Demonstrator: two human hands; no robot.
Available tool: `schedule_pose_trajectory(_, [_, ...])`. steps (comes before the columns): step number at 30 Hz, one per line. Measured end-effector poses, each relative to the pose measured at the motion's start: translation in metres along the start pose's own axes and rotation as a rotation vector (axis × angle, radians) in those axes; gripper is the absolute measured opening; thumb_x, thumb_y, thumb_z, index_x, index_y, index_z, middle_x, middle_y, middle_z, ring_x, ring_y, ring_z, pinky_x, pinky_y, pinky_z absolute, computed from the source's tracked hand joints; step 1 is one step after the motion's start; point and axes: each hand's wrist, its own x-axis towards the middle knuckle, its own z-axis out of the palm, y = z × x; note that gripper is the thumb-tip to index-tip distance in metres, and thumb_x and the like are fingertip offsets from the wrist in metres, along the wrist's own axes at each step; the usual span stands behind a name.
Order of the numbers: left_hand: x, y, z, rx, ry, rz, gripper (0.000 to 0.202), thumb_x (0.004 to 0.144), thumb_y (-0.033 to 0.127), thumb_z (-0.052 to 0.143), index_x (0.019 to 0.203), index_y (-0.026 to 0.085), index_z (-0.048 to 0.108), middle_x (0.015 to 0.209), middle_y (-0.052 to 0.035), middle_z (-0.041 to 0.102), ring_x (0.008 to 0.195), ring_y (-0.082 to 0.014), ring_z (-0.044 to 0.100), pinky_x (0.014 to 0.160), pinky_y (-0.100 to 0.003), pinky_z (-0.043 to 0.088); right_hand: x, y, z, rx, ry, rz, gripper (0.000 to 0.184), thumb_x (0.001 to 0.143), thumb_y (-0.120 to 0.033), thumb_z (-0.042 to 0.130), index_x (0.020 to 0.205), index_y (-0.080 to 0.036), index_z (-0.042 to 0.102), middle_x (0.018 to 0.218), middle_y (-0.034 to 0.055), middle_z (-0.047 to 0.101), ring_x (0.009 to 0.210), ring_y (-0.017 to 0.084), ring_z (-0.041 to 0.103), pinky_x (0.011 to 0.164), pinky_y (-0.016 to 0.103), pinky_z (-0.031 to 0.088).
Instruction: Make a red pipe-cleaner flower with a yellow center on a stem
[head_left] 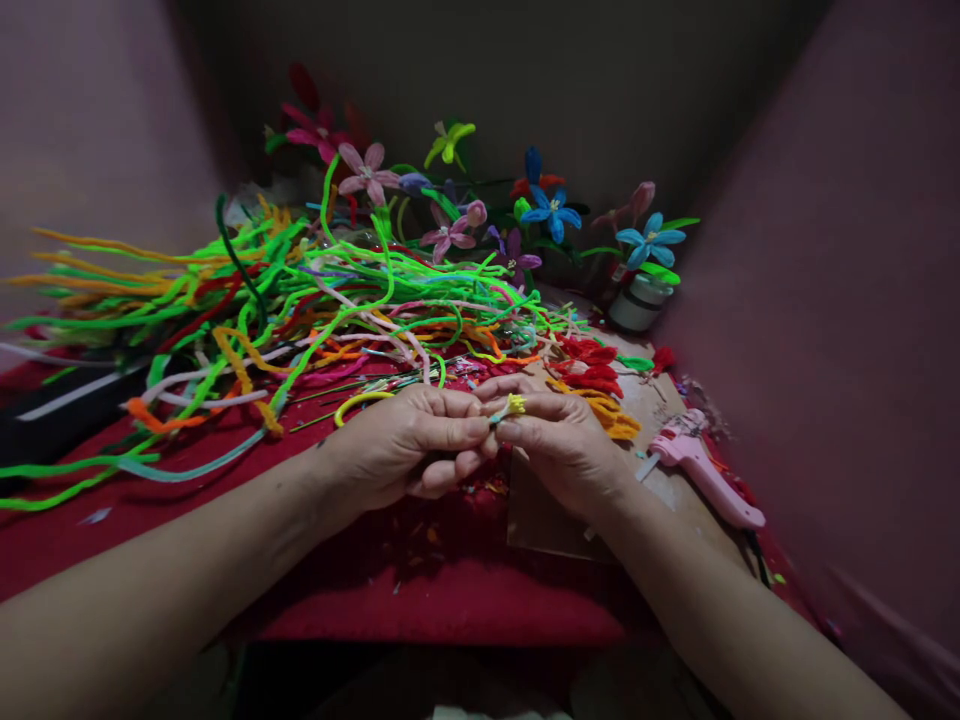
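Two bare hands meet over a red-covered tabletop (442,605), a small yellow-tipped bundle (515,404) held between them at the center of the scene. The left hand (420,435) pinches the bundle's pale blue-green base between thumb and fingers, while the right hand (559,435) closes thumb and forefinger about it from the other side, the yellow tips rising just above the fingers. Behind and to the left sprawls a tangle of fuzzy stems (442,275), mostly bright green, mixed with orange, pink and red strands. A yellow ring (362,404) lies just beside the left hand. Near the right hand, orange loops (611,412) and red fuzzy pieces (589,362) are heaped by a brown board (551,515), and a pink glue gun (709,472) rests farther right, its nozzle toward the right wrist. At the back, fuzzy flowers stand in a loose row, among them a pink bloom (367,174) and two blue blooms (553,212), the rightmost above a pale, dark-banded jar (637,308).
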Motion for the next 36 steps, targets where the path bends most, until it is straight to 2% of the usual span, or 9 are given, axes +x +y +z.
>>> schedule_pose_trajectory(8, [-0.003,0.0,0.005,0.04,0.013,0.035,0.021,0.08,0.023,0.06,0.063,0.011,0.06,0.043,0.0046,0.046,0.032,-0.0005,0.028,0.032,-0.013,0.019,-0.002,0.0,0.006,0.055,0.103,-0.011,0.014,0.064,-0.012,0.073,0.068,-0.025,0.075,0.092,0.0008,0.059,0.092,0.016,0.052,0.084,0.031,0.043])
schedule_pose_trajectory(14, [-0.008,0.002,0.015,0.386,0.194,0.128,0.018,0.08,0.029,0.059,0.071,0.013,0.057,0.042,0.0068,0.045,0.035,-0.0028,0.033,0.035,-0.014,0.026,0.001,0.003,0.007,0.038,0.228,-0.052,0.011,0.064,-0.012,0.073,0.064,-0.023,0.073,0.091,0.0002,0.056,0.089,0.015,0.051,0.081,0.03,0.042])
schedule_pose_trajectory(16, [-0.008,0.001,0.018,0.549,0.294,0.231,0.013,0.078,0.027,0.061,0.078,0.014,0.058,0.05,0.0056,0.052,0.038,-0.005,0.04,0.038,-0.016,0.032,0.001,0.005,0.007,0.035,0.272,-0.063,0.011,0.064,-0.013,0.073,0.065,-0.023,0.073,0.089,0.0002,0.056,0.089,0.015,0.051,0.081,0.03,0.041])
schedule_pose_trajectory(19, [-0.008,-0.004,0.018,0.874,0.471,0.537,0.011,0.076,0.025,0.062,0.081,0.014,0.062,0.065,0.0003,0.062,0.054,-0.0094,0.054,0.051,-0.02,0.043,0.0,0.009,0.01,0.017,0.3,-0.086,0.009,0.066,-0.014,0.072,0.066,-0.022,0.073,0.084,0.0,0.056,0.086,0.014,0.051,0.079,0.029,0.041])
schedule_pose_trajectory(21, [-0.008,-0.009,0.016,1.077,0.522,0.736,0.009,0.079,0.021,0.06,0.081,0.013,0.065,0.072,-0.0026,0.065,0.065,-0.0113,0.059,0.061,-0.021,0.045,0.0,0.01,0.013,0.03,0.313,-0.099,0.009,0.067,-0.014,0.072,0.068,-0.022,0.073,0.083,-0.0005,0.057,0.083,0.013,0.051,0.078,0.028,0.041])
schedule_pose_trajectory(23, [-0.008,-0.012,0.014,1.151,0.516,0.817,0.011,0.081,0.017,0.056,0.083,0.012,0.066,0.067,-0.0019,0.064,0.062,-0.0103,0.059,0.062,-0.021,0.044,-0.001,0.011,0.015,0.046,0.31,-0.103,0.009,0.068,-0.014,0.072,0.07,-0.022,0.073,0.083,-0.0005,0.057,0.083,0.013,0.052,0.079,0.028,0.041])
schedule_pose_trajectory(26, [-0.01,-0.012,0.016,1.013,0.487,0.698,0.014,0.084,0.017,0.052,0.085,0.011,0.064,0.052,0.0026,0.059,0.048,-0.0083,0.055,0.054,-0.019,0.043,-0.002,0.01,0.018,0.048,0.268,-0.097,0.007,0.07,-0.015,0.071,0.074,-0.022,0.073,0.084,0.0,0.059,0.084,0.014,0.053,0.082,0.029,0.04])
schedule_pose_trajectory(30, [-0.013,-0.006,0.024,0.74,0.446,0.497,0.012,0.085,0.018,0.05,0.08,0.014,0.06,0.047,0.0046,0.059,0.048,-0.0084,0.056,0.054,-0.018,0.044,-0.005,0.006,0.018,0.083,0.206,-0.025,0.008,0.072,-0.018,0.069,0.078,-0.022,0.074,0.085,0.0006,0.062,0.086,0.015,0.054,0.084,0.03,0.041])
schedule_pose_trajectory(36, [-0.013,-0.002,0.026,0.393,0.305,0.357,0.018,0.085,0.018,0.051,0.067,0.015,0.053,0.043,0.0052,0.057,0.04,-0.0059,0.051,0.051,-0.017,0.045,-0.003,0.002,0.018,0.181,0.19,0.019,0.014,0.067,-0.017,0.07,0.079,-0.024,0.074,0.086,0.0,0.065,0.087,0.016,0.056,0.085,0.03,0.042])
